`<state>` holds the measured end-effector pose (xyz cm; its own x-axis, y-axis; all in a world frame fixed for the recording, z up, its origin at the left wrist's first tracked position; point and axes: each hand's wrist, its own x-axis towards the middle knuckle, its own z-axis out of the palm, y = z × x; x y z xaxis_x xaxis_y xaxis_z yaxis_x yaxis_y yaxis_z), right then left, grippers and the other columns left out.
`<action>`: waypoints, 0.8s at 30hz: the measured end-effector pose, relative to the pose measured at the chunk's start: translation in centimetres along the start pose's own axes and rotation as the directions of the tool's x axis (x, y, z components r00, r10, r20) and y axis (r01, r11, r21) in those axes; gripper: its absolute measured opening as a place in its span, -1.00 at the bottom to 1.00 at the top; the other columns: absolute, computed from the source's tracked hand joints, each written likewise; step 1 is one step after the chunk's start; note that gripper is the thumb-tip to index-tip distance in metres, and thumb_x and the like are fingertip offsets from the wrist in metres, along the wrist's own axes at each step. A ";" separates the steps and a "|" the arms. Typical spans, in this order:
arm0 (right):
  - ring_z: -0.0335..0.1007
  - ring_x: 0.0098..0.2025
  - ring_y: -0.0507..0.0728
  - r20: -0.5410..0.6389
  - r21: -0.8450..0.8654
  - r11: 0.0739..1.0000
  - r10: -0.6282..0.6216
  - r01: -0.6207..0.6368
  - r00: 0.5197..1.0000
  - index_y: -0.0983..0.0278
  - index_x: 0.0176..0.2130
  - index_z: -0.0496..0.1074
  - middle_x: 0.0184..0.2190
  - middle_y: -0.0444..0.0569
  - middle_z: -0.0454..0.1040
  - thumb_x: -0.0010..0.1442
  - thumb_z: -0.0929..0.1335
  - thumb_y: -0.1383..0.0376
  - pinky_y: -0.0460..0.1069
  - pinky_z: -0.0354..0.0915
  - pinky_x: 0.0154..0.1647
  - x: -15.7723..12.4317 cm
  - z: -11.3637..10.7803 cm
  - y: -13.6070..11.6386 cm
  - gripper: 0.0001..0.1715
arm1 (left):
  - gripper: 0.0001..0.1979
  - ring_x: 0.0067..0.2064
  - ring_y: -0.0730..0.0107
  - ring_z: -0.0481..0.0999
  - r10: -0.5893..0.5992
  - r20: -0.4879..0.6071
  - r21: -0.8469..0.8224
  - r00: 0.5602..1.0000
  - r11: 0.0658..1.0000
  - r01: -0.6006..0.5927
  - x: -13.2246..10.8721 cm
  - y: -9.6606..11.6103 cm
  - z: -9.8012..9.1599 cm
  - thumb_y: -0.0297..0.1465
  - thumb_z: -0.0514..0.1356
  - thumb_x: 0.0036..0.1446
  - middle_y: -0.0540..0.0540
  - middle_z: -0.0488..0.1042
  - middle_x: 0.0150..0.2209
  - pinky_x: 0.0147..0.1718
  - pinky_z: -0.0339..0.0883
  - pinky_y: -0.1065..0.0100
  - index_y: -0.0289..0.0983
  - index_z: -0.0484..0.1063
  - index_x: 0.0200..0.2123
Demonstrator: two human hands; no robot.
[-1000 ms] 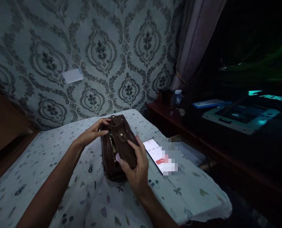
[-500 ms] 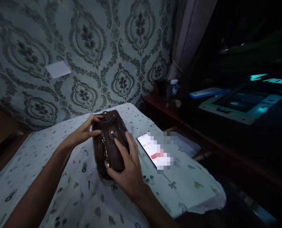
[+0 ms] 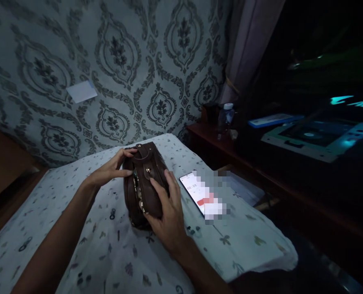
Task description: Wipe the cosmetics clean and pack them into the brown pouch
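A dark brown leather handbag (image 3: 152, 195) with a top handle and gold-coloured fittings rests on the patterned bedsheet. Its zipper (image 3: 140, 195) is parted, leaving a narrow gap between the two rows of teeth; what lies inside is too dark to make out. My left hand (image 3: 112, 168) grips the far left edge of the bag, thumb beside the top of the gap and fingers by the handle. My right hand (image 3: 167, 210) is curled over the near right part, its thumb at the lower end of the zipper and its fingers along the right side.
A lit phone (image 3: 196, 194), partly pixelated, lies right of the bag on the sheet (image 3: 249, 249). Beyond it, a bottle (image 3: 226, 114) stands on a dark red desk (image 3: 196, 132). A patterned wall (image 3: 117, 53) with a white card (image 3: 82, 91) rises behind the bed.
The zipper gap has widened, its two rows of teeth now farther apart. Both hands keep their hold on the bag. The whole view has shifted slightly.
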<state>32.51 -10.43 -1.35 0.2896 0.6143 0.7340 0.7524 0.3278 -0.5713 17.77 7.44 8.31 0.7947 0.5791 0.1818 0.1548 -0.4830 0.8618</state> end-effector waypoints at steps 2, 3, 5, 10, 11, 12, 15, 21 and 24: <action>-0.11 0.42 0.38 -0.003 0.006 1.000 0.000 0.000 1.000 0.22 0.26 0.23 0.39 0.17 -0.02 0.27 0.33 0.16 0.37 0.12 0.32 0.0 0.0 0.0 -0.39 | -0.56 0.38 0.05 0.08 0.022 0.028 0.000 0.999 1.000 -0.022 -0.1 -0.1 -0.2 -0.24 0.41 -0.03 -0.12 0.18 0.32 0.31 -0.03 0.03 -0.11 0.31 -0.12; -0.11 0.42 0.38 -0.002 0.011 1.000 -0.002 0.002 1.000 0.22 0.26 0.23 0.39 0.17 -0.02 0.27 0.32 0.16 0.38 0.12 0.32 0.0 0.0 0.0 -0.38 | -0.54 0.39 0.05 0.06 0.028 0.039 0.004 0.999 1.000 -0.028 -0.1 -0.2 -0.2 -0.23 0.41 -0.02 -0.13 0.17 0.33 0.31 -0.03 0.02 -0.11 0.31 -0.10; -0.11 0.42 0.39 0.003 0.022 1.000 -0.012 0.011 1.000 0.21 0.28 0.21 0.39 0.18 -0.03 0.28 0.32 0.16 0.38 0.12 0.31 0.0 -0.1 0.0 -0.37 | -0.51 0.39 0.05 0.05 0.029 0.042 0.014 0.999 0.999 -0.029 -0.1 -0.3 -0.2 -0.21 0.41 -0.03 -0.15 0.14 0.34 0.30 -0.02 0.02 -0.12 0.29 -0.08; -0.15 0.43 0.40 0.002 0.036 0.999 -0.031 0.031 1.000 0.14 0.26 0.25 0.40 0.12 -0.05 0.29 0.31 0.21 0.40 0.10 0.31 -0.1 -0.1 0.0 -0.43 | -0.47 0.36 0.03 0.09 0.005 -0.039 0.053 0.999 0.999 -0.003 0.3 -0.4 0.6 -0.16 0.43 -0.08 -0.20 0.20 0.28 0.27 0.02 0.00 -0.15 0.24 -0.14; -0.17 0.43 0.40 0.000 0.040 0.998 -0.039 0.039 0.999 0.13 0.26 0.25 0.40 0.11 -0.04 0.29 0.31 0.21 0.41 0.09 0.31 -0.1 -0.1 0.0 -0.44 | -0.46 0.35 0.03 0.10 0.006 -0.050 0.064 0.999 0.998 -0.002 0.4 -0.3 0.7 -0.15 0.43 -0.09 -0.21 0.22 0.26 0.27 0.02 0.00 -0.15 0.22 -0.16; -0.18 0.44 0.40 -0.002 0.045 0.998 -0.048 0.048 0.999 0.12 0.25 0.26 0.39 0.10 -0.02 0.30 0.31 0.22 0.42 0.08 0.31 -0.1 0.0 0.1 -0.45 | -0.46 0.34 0.02 0.11 0.007 -0.058 0.074 0.998 0.997 -0.002 0.6 -0.2 0.9 -0.15 0.44 -0.10 -0.21 0.23 0.24 0.26 0.02 0.00 -0.16 0.21 -0.17; -0.22 0.44 0.41 0.008 0.064 0.996 -0.068 0.068 0.998 0.11 0.26 0.26 0.37 0.09 0.06 0.30 0.31 0.22 0.45 0.04 0.32 0.0 0.0 0.2 -0.45 | -0.44 0.31 0.01 0.16 0.002 -0.076 0.092 0.997 0.996 0.005 0.8 0.0 1.2 -0.17 0.45 -0.12 -0.23 0.25 0.20 0.26 0.01 0.00 -0.17 0.18 -0.20; -0.19 0.44 0.41 0.022 0.075 0.996 -0.049 0.048 0.999 0.09 0.28 0.23 0.37 0.07 0.07 0.29 0.31 0.22 0.45 0.04 0.32 0.0 -0.2 0.1 -0.41 | -0.48 0.33 -0.01 0.10 -0.015 -0.019 0.025 1.000 1.000 0.015 0.4 0.4 0.8 -0.17 0.42 -0.08 -0.21 0.22 0.24 0.27 -0.01 0.00 -0.17 0.20 -0.18; -0.07 0.41 0.39 -0.005 0.106 0.994 0.012 -0.012 1.000 0.17 0.32 0.16 0.38 0.15 0.02 0.23 0.35 0.24 0.39 0.08 0.32 -0.1 0.0 0.0 -0.29 | -0.51 0.36 -0.02 0.06 -0.025 0.009 0.012 1.000 1.000 0.025 0.2 0.5 0.6 -0.19 0.40 -0.05 -0.19 0.18 0.27 0.28 -0.03 -0.01 -0.17 0.22 -0.16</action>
<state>32.51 -10.52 -1.46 0.3017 0.6148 0.7287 0.6822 0.3947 -0.6155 18.34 6.95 8.49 0.7956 0.5855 0.1559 0.1818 -0.4761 0.8604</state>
